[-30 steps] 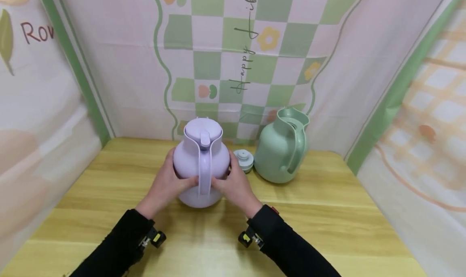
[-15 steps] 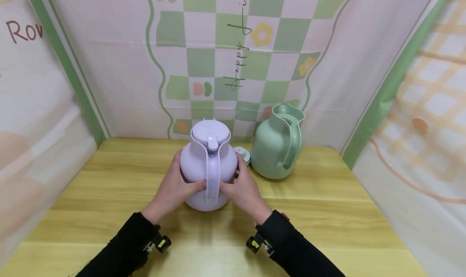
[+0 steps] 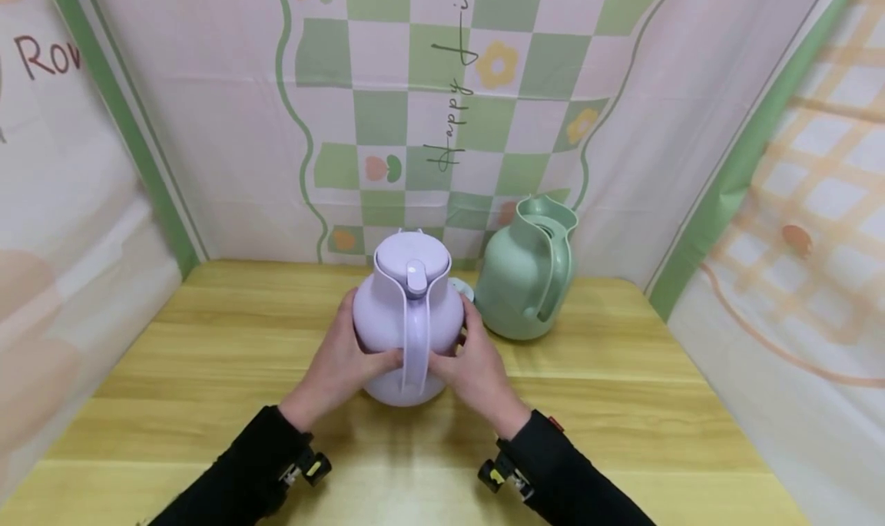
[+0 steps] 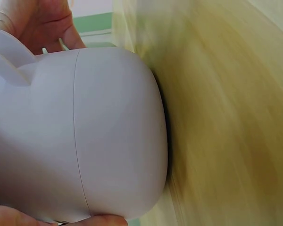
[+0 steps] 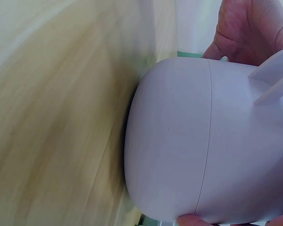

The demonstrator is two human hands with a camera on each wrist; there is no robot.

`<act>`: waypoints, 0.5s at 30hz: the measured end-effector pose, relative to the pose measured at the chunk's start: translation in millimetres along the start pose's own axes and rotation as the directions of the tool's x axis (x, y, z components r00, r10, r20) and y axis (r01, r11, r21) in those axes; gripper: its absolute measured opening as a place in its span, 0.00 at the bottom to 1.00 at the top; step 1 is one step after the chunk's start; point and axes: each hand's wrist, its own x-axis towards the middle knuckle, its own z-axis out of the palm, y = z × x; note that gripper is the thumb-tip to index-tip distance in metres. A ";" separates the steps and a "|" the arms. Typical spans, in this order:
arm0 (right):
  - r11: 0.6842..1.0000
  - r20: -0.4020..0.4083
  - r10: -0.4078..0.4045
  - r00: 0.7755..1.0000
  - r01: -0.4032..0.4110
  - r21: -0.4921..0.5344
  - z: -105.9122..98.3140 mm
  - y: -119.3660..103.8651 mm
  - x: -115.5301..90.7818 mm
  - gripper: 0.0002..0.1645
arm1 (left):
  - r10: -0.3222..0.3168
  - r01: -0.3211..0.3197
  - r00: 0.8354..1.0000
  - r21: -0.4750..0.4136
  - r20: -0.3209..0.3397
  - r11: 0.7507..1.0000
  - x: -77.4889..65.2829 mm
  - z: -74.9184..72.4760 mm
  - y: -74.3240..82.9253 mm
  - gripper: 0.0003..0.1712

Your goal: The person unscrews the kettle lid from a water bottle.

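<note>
A lavender vacuum jug [image 3: 376,311] with its lid on stands upright near the middle of the table, handle toward me. My left hand [image 3: 335,372] grips its left side, thumb pointing in beside the handle. On the opposite side, my right hand [image 3: 484,376] grips it the same way. Both wrist views show the jug's smooth lower body [image 4: 118,132] close over the wood, a dark shadow line along its base. Fingers wrap behind the body, partly hidden by it. To the right, a green jug [image 3: 512,288] without a lid stands with its handle turned to the front right.
Just behind the lavender jug, a pale grey-blue stopper [image 3: 462,287] lies mostly hidden beside the green jug. The light wood table [image 3: 207,403] ends at a printed cloth backdrop [image 3: 387,57], with cloth walls on both sides.
Held in both hands, the lavender jug has moved to the right and slightly toward me. It now covers more of the stopper. The green jug stays in place.
</note>
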 end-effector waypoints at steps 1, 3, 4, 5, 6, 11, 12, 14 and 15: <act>1.000 -0.002 0.003 1.000 -0.003 0.000 -1.0 0.0 -1.2 0.69 | -0.001 0.001 1.000 -0.003 0.006 1.000 0.2 0.9 0.2 0.60; 1.000 -0.006 0.012 1.000 -0.012 -0.003 -3.0 -0.2 -3.6 0.69 | -0.004 0.004 1.000 -0.004 0.016 1.000 0.6 2.7 -1.6 0.60; 1.000 -0.007 0.012 1.000 -0.012 -0.004 -3.8 -0.3 -4.7 0.69 | -0.007 0.007 1.000 -0.001 0.018 1.000 0.7 3.7 -3.3 0.60; 1.000 -0.009 0.014 1.000 -0.014 -0.008 -4.6 -0.4 -5.9 0.69 | -0.011 0.011 1.000 0.002 0.018 1.000 0.7 4.6 -5.3 0.61; 1.000 -0.011 0.019 1.000 -0.019 -0.012 -5.3 -0.6 -6.9 0.69 | -0.013 0.013 1.000 0.004 0.021 1.000 0.7 5.3 -6.9 0.61; 0.999 -0.023 0.030 0.999 -0.031 -0.016 -7.6 -0.3 -11.2 0.68 | -0.004 0.004 0.999 -0.001 0.045 1.000 0.7 8.3 -11.2 0.60; 0.999 -0.028 0.032 0.999 -0.033 -0.016 -7.7 0.1 -11.8 0.67 | -0.002 0.002 0.999 -0.001 0.049 1.000 0.6 8.6 -11.3 0.60; 0.999 -0.035 0.033 0.999 -0.034 -0.018 -7.6 0.8 -12.6 0.67 | -0.005 0.005 0.998 -0.006 0.057 1.000 0.6 9.1 -11.0 0.60; 0.999 -0.040 0.032 0.999 -0.033 -0.017 -7.5 1.1 -13.0 0.67 | -0.006 0.006 0.998 -0.009 0.059 1.000 0.5 9.3 -11.2 0.61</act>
